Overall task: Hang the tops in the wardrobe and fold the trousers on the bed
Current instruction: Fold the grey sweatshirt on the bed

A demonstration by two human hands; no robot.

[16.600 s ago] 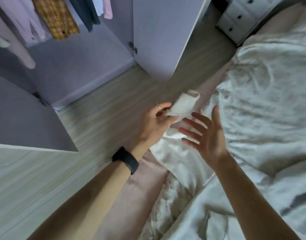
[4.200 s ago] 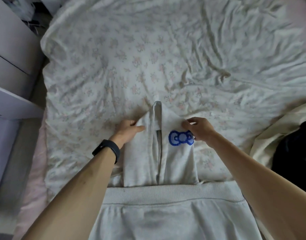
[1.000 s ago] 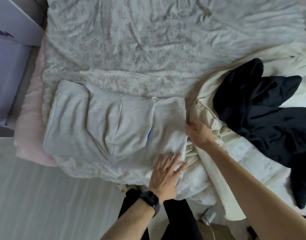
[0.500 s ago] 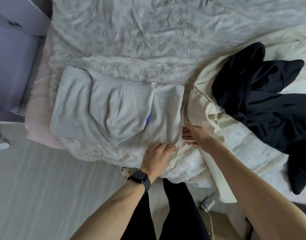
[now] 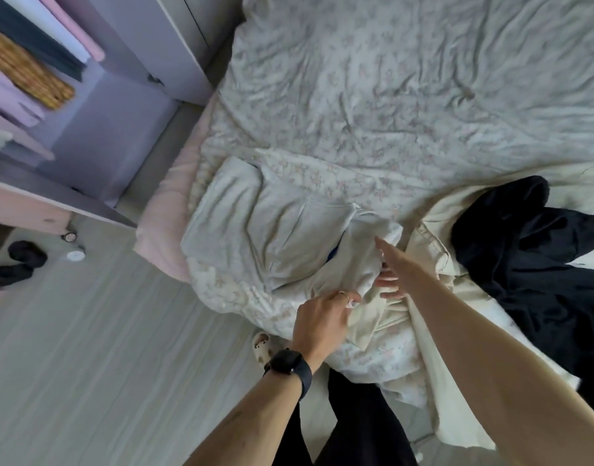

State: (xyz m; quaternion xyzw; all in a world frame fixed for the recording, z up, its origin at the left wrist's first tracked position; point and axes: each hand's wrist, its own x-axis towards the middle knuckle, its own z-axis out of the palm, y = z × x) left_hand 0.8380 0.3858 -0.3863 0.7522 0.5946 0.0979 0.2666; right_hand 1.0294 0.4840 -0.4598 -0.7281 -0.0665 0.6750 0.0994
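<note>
Trousers (image 5: 282,237), judged soft, light, floppy: take at folded edge pinched in left hand (image 5: 322,319), straight fingers of right hand (image 5: 394,269) tucked beneath.

Grey trousers (image 5: 272,230) are seen as soft matt jersey knit, creased. The bed cover (image 5: 389,95) is read as thin, crinkled matt cloth, faintly flower-printed. The cream garment (image 5: 433,250) is marked as woven matt cloth with stitched seams. The black garment (image 5: 541,257) is dense matt cloth. The pink mattress edge (image 5: 167,210) is taken as plush cloth. The floor (image 5: 103,364) is smooth, wood-grained, slightly sheened. Wardrobe (image 5: 120,129) panels are smooth and matt. A thin shiny metal ring (image 5: 344,295) is worn on the left hand (image 5: 322,321), a black matt rubbery watch strap (image 5: 305,378) at its wrist.
</note>
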